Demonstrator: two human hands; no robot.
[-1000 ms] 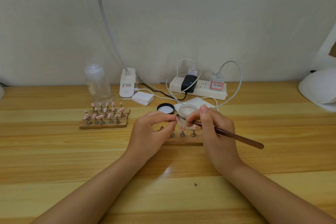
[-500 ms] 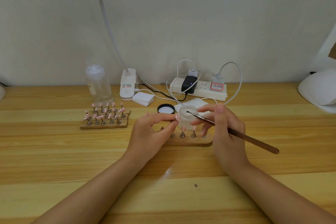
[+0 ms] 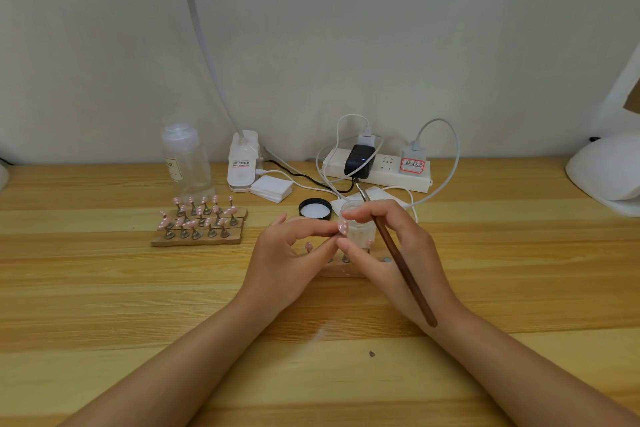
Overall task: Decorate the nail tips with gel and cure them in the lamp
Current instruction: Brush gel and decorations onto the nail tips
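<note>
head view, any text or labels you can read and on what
None can be read for certain.
Bottle: label with dark print, too blurred.
Lamp clamp: small sticker, too small.
Power strip: red-framed sticker with handwritten characters, not legible.

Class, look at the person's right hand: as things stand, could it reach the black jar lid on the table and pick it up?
Probably not freely. The lid lies open on the table with nothing over it, but the right hand holds the brush and pinches the nail tip with the left hand.
</note>
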